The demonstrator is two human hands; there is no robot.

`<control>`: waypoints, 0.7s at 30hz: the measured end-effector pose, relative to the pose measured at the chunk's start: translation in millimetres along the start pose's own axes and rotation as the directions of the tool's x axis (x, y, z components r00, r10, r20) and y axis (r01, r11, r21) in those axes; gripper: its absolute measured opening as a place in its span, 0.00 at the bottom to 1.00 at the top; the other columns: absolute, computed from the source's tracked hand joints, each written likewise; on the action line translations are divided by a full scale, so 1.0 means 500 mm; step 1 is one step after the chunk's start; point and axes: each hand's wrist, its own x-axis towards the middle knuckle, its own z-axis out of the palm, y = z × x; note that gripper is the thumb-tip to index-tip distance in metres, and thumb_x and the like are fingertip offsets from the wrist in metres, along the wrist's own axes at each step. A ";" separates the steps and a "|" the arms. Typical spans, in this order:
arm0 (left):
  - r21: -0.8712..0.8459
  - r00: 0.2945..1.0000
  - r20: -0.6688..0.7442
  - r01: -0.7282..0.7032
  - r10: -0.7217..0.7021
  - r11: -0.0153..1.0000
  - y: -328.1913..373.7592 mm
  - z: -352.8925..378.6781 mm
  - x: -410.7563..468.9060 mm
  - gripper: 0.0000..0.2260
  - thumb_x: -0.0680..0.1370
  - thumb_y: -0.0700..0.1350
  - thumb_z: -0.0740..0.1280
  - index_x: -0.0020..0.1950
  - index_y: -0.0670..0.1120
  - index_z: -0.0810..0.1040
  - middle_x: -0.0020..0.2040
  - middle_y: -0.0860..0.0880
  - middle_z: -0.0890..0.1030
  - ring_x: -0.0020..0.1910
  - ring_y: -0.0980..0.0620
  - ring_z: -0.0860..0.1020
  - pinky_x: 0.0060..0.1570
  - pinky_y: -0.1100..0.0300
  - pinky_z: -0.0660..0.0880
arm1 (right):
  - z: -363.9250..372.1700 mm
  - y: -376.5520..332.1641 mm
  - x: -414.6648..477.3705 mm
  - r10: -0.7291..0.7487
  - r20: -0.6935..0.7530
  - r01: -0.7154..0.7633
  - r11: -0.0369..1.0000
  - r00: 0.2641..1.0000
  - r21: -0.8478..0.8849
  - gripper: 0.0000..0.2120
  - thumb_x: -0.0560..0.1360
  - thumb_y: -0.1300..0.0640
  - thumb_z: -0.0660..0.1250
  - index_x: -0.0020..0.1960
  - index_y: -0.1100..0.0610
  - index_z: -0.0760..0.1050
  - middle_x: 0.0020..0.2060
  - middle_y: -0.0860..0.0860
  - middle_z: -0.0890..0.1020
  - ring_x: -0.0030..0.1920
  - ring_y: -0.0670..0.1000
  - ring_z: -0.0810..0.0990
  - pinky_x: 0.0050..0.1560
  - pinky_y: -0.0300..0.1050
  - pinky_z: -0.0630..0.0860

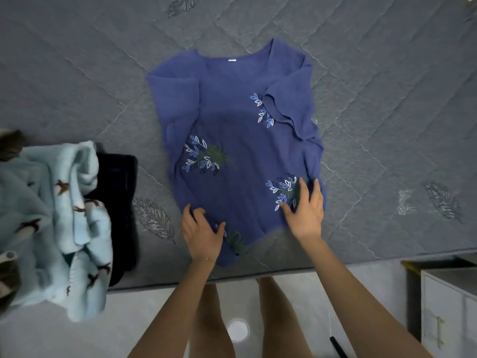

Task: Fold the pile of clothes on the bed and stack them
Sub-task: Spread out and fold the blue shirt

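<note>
Both hands lie flat with fingers spread on the near end of one blue top (232, 120), gripping nothing: the left hand (202, 235) rests on the hem corner on the person's left, and the right hand (305, 206) presses the fabric by the hem's right edge, its fingertips touching a leaf sprig. The top lies face up on the grey quilted bed (77, 73), neckline at the far end, with its two sleeves turned in over the front. Four embroidered leaf sprigs show on it. To the left of the top, well apart, two more garments lie at the bed's near edge: a crumpled pale blue fleece (51, 215) with brown bird shapes, and beside it, nearer the top, a dark navy piece (121, 202). To the right of the top, beyond the bed's near edge, stands one white cabinet (449, 306).
</note>
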 end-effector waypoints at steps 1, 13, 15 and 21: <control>-0.014 0.999 -0.021 0.034 -0.034 0.999 0.002 0.006 -0.013 0.26 0.68 0.44 0.79 0.59 0.37 0.71 0.70 0.35 0.66 0.67 0.33 0.66 0.61 0.38 0.69 | -0.008 0.018 0.001 0.019 0.014 -0.019 1.000 1.000 0.005 0.39 0.74 0.50 0.72 0.79 0.52 0.56 0.79 0.57 0.49 0.79 0.59 0.49 0.75 0.57 0.52; -0.499 0.873 -0.057 0.395 -0.484 0.771 -0.008 0.020 -0.059 0.15 0.72 0.30 0.68 0.56 0.33 0.67 0.56 0.31 0.74 0.54 0.36 0.76 0.54 0.48 0.72 | -0.046 0.094 0.053 0.202 0.135 -0.240 0.885 0.970 0.400 0.29 0.72 0.63 0.74 0.69 0.65 0.66 0.64 0.60 0.75 0.60 0.57 0.75 0.57 0.45 0.70; -0.478 0.857 0.001 0.453 -0.516 0.752 -0.015 0.017 -0.076 0.11 0.74 0.32 0.66 0.55 0.34 0.70 0.53 0.32 0.78 0.52 0.36 0.78 0.50 0.50 0.72 | -0.046 0.089 0.047 0.221 0.206 -0.285 0.883 0.953 0.373 0.14 0.73 0.61 0.73 0.54 0.65 0.75 0.48 0.59 0.80 0.47 0.54 0.76 0.42 0.44 0.68; -0.563 0.793 -0.037 0.486 -0.608 0.669 -0.015 0.014 -0.127 0.05 0.80 0.36 0.59 0.51 0.34 0.72 0.52 0.31 0.77 0.52 0.35 0.76 0.48 0.50 0.68 | -0.053 0.099 0.005 0.087 0.201 -0.195 0.759 0.976 0.621 0.08 0.75 0.64 0.71 0.52 0.60 0.75 0.40 0.49 0.78 0.38 0.43 0.74 0.34 0.28 0.71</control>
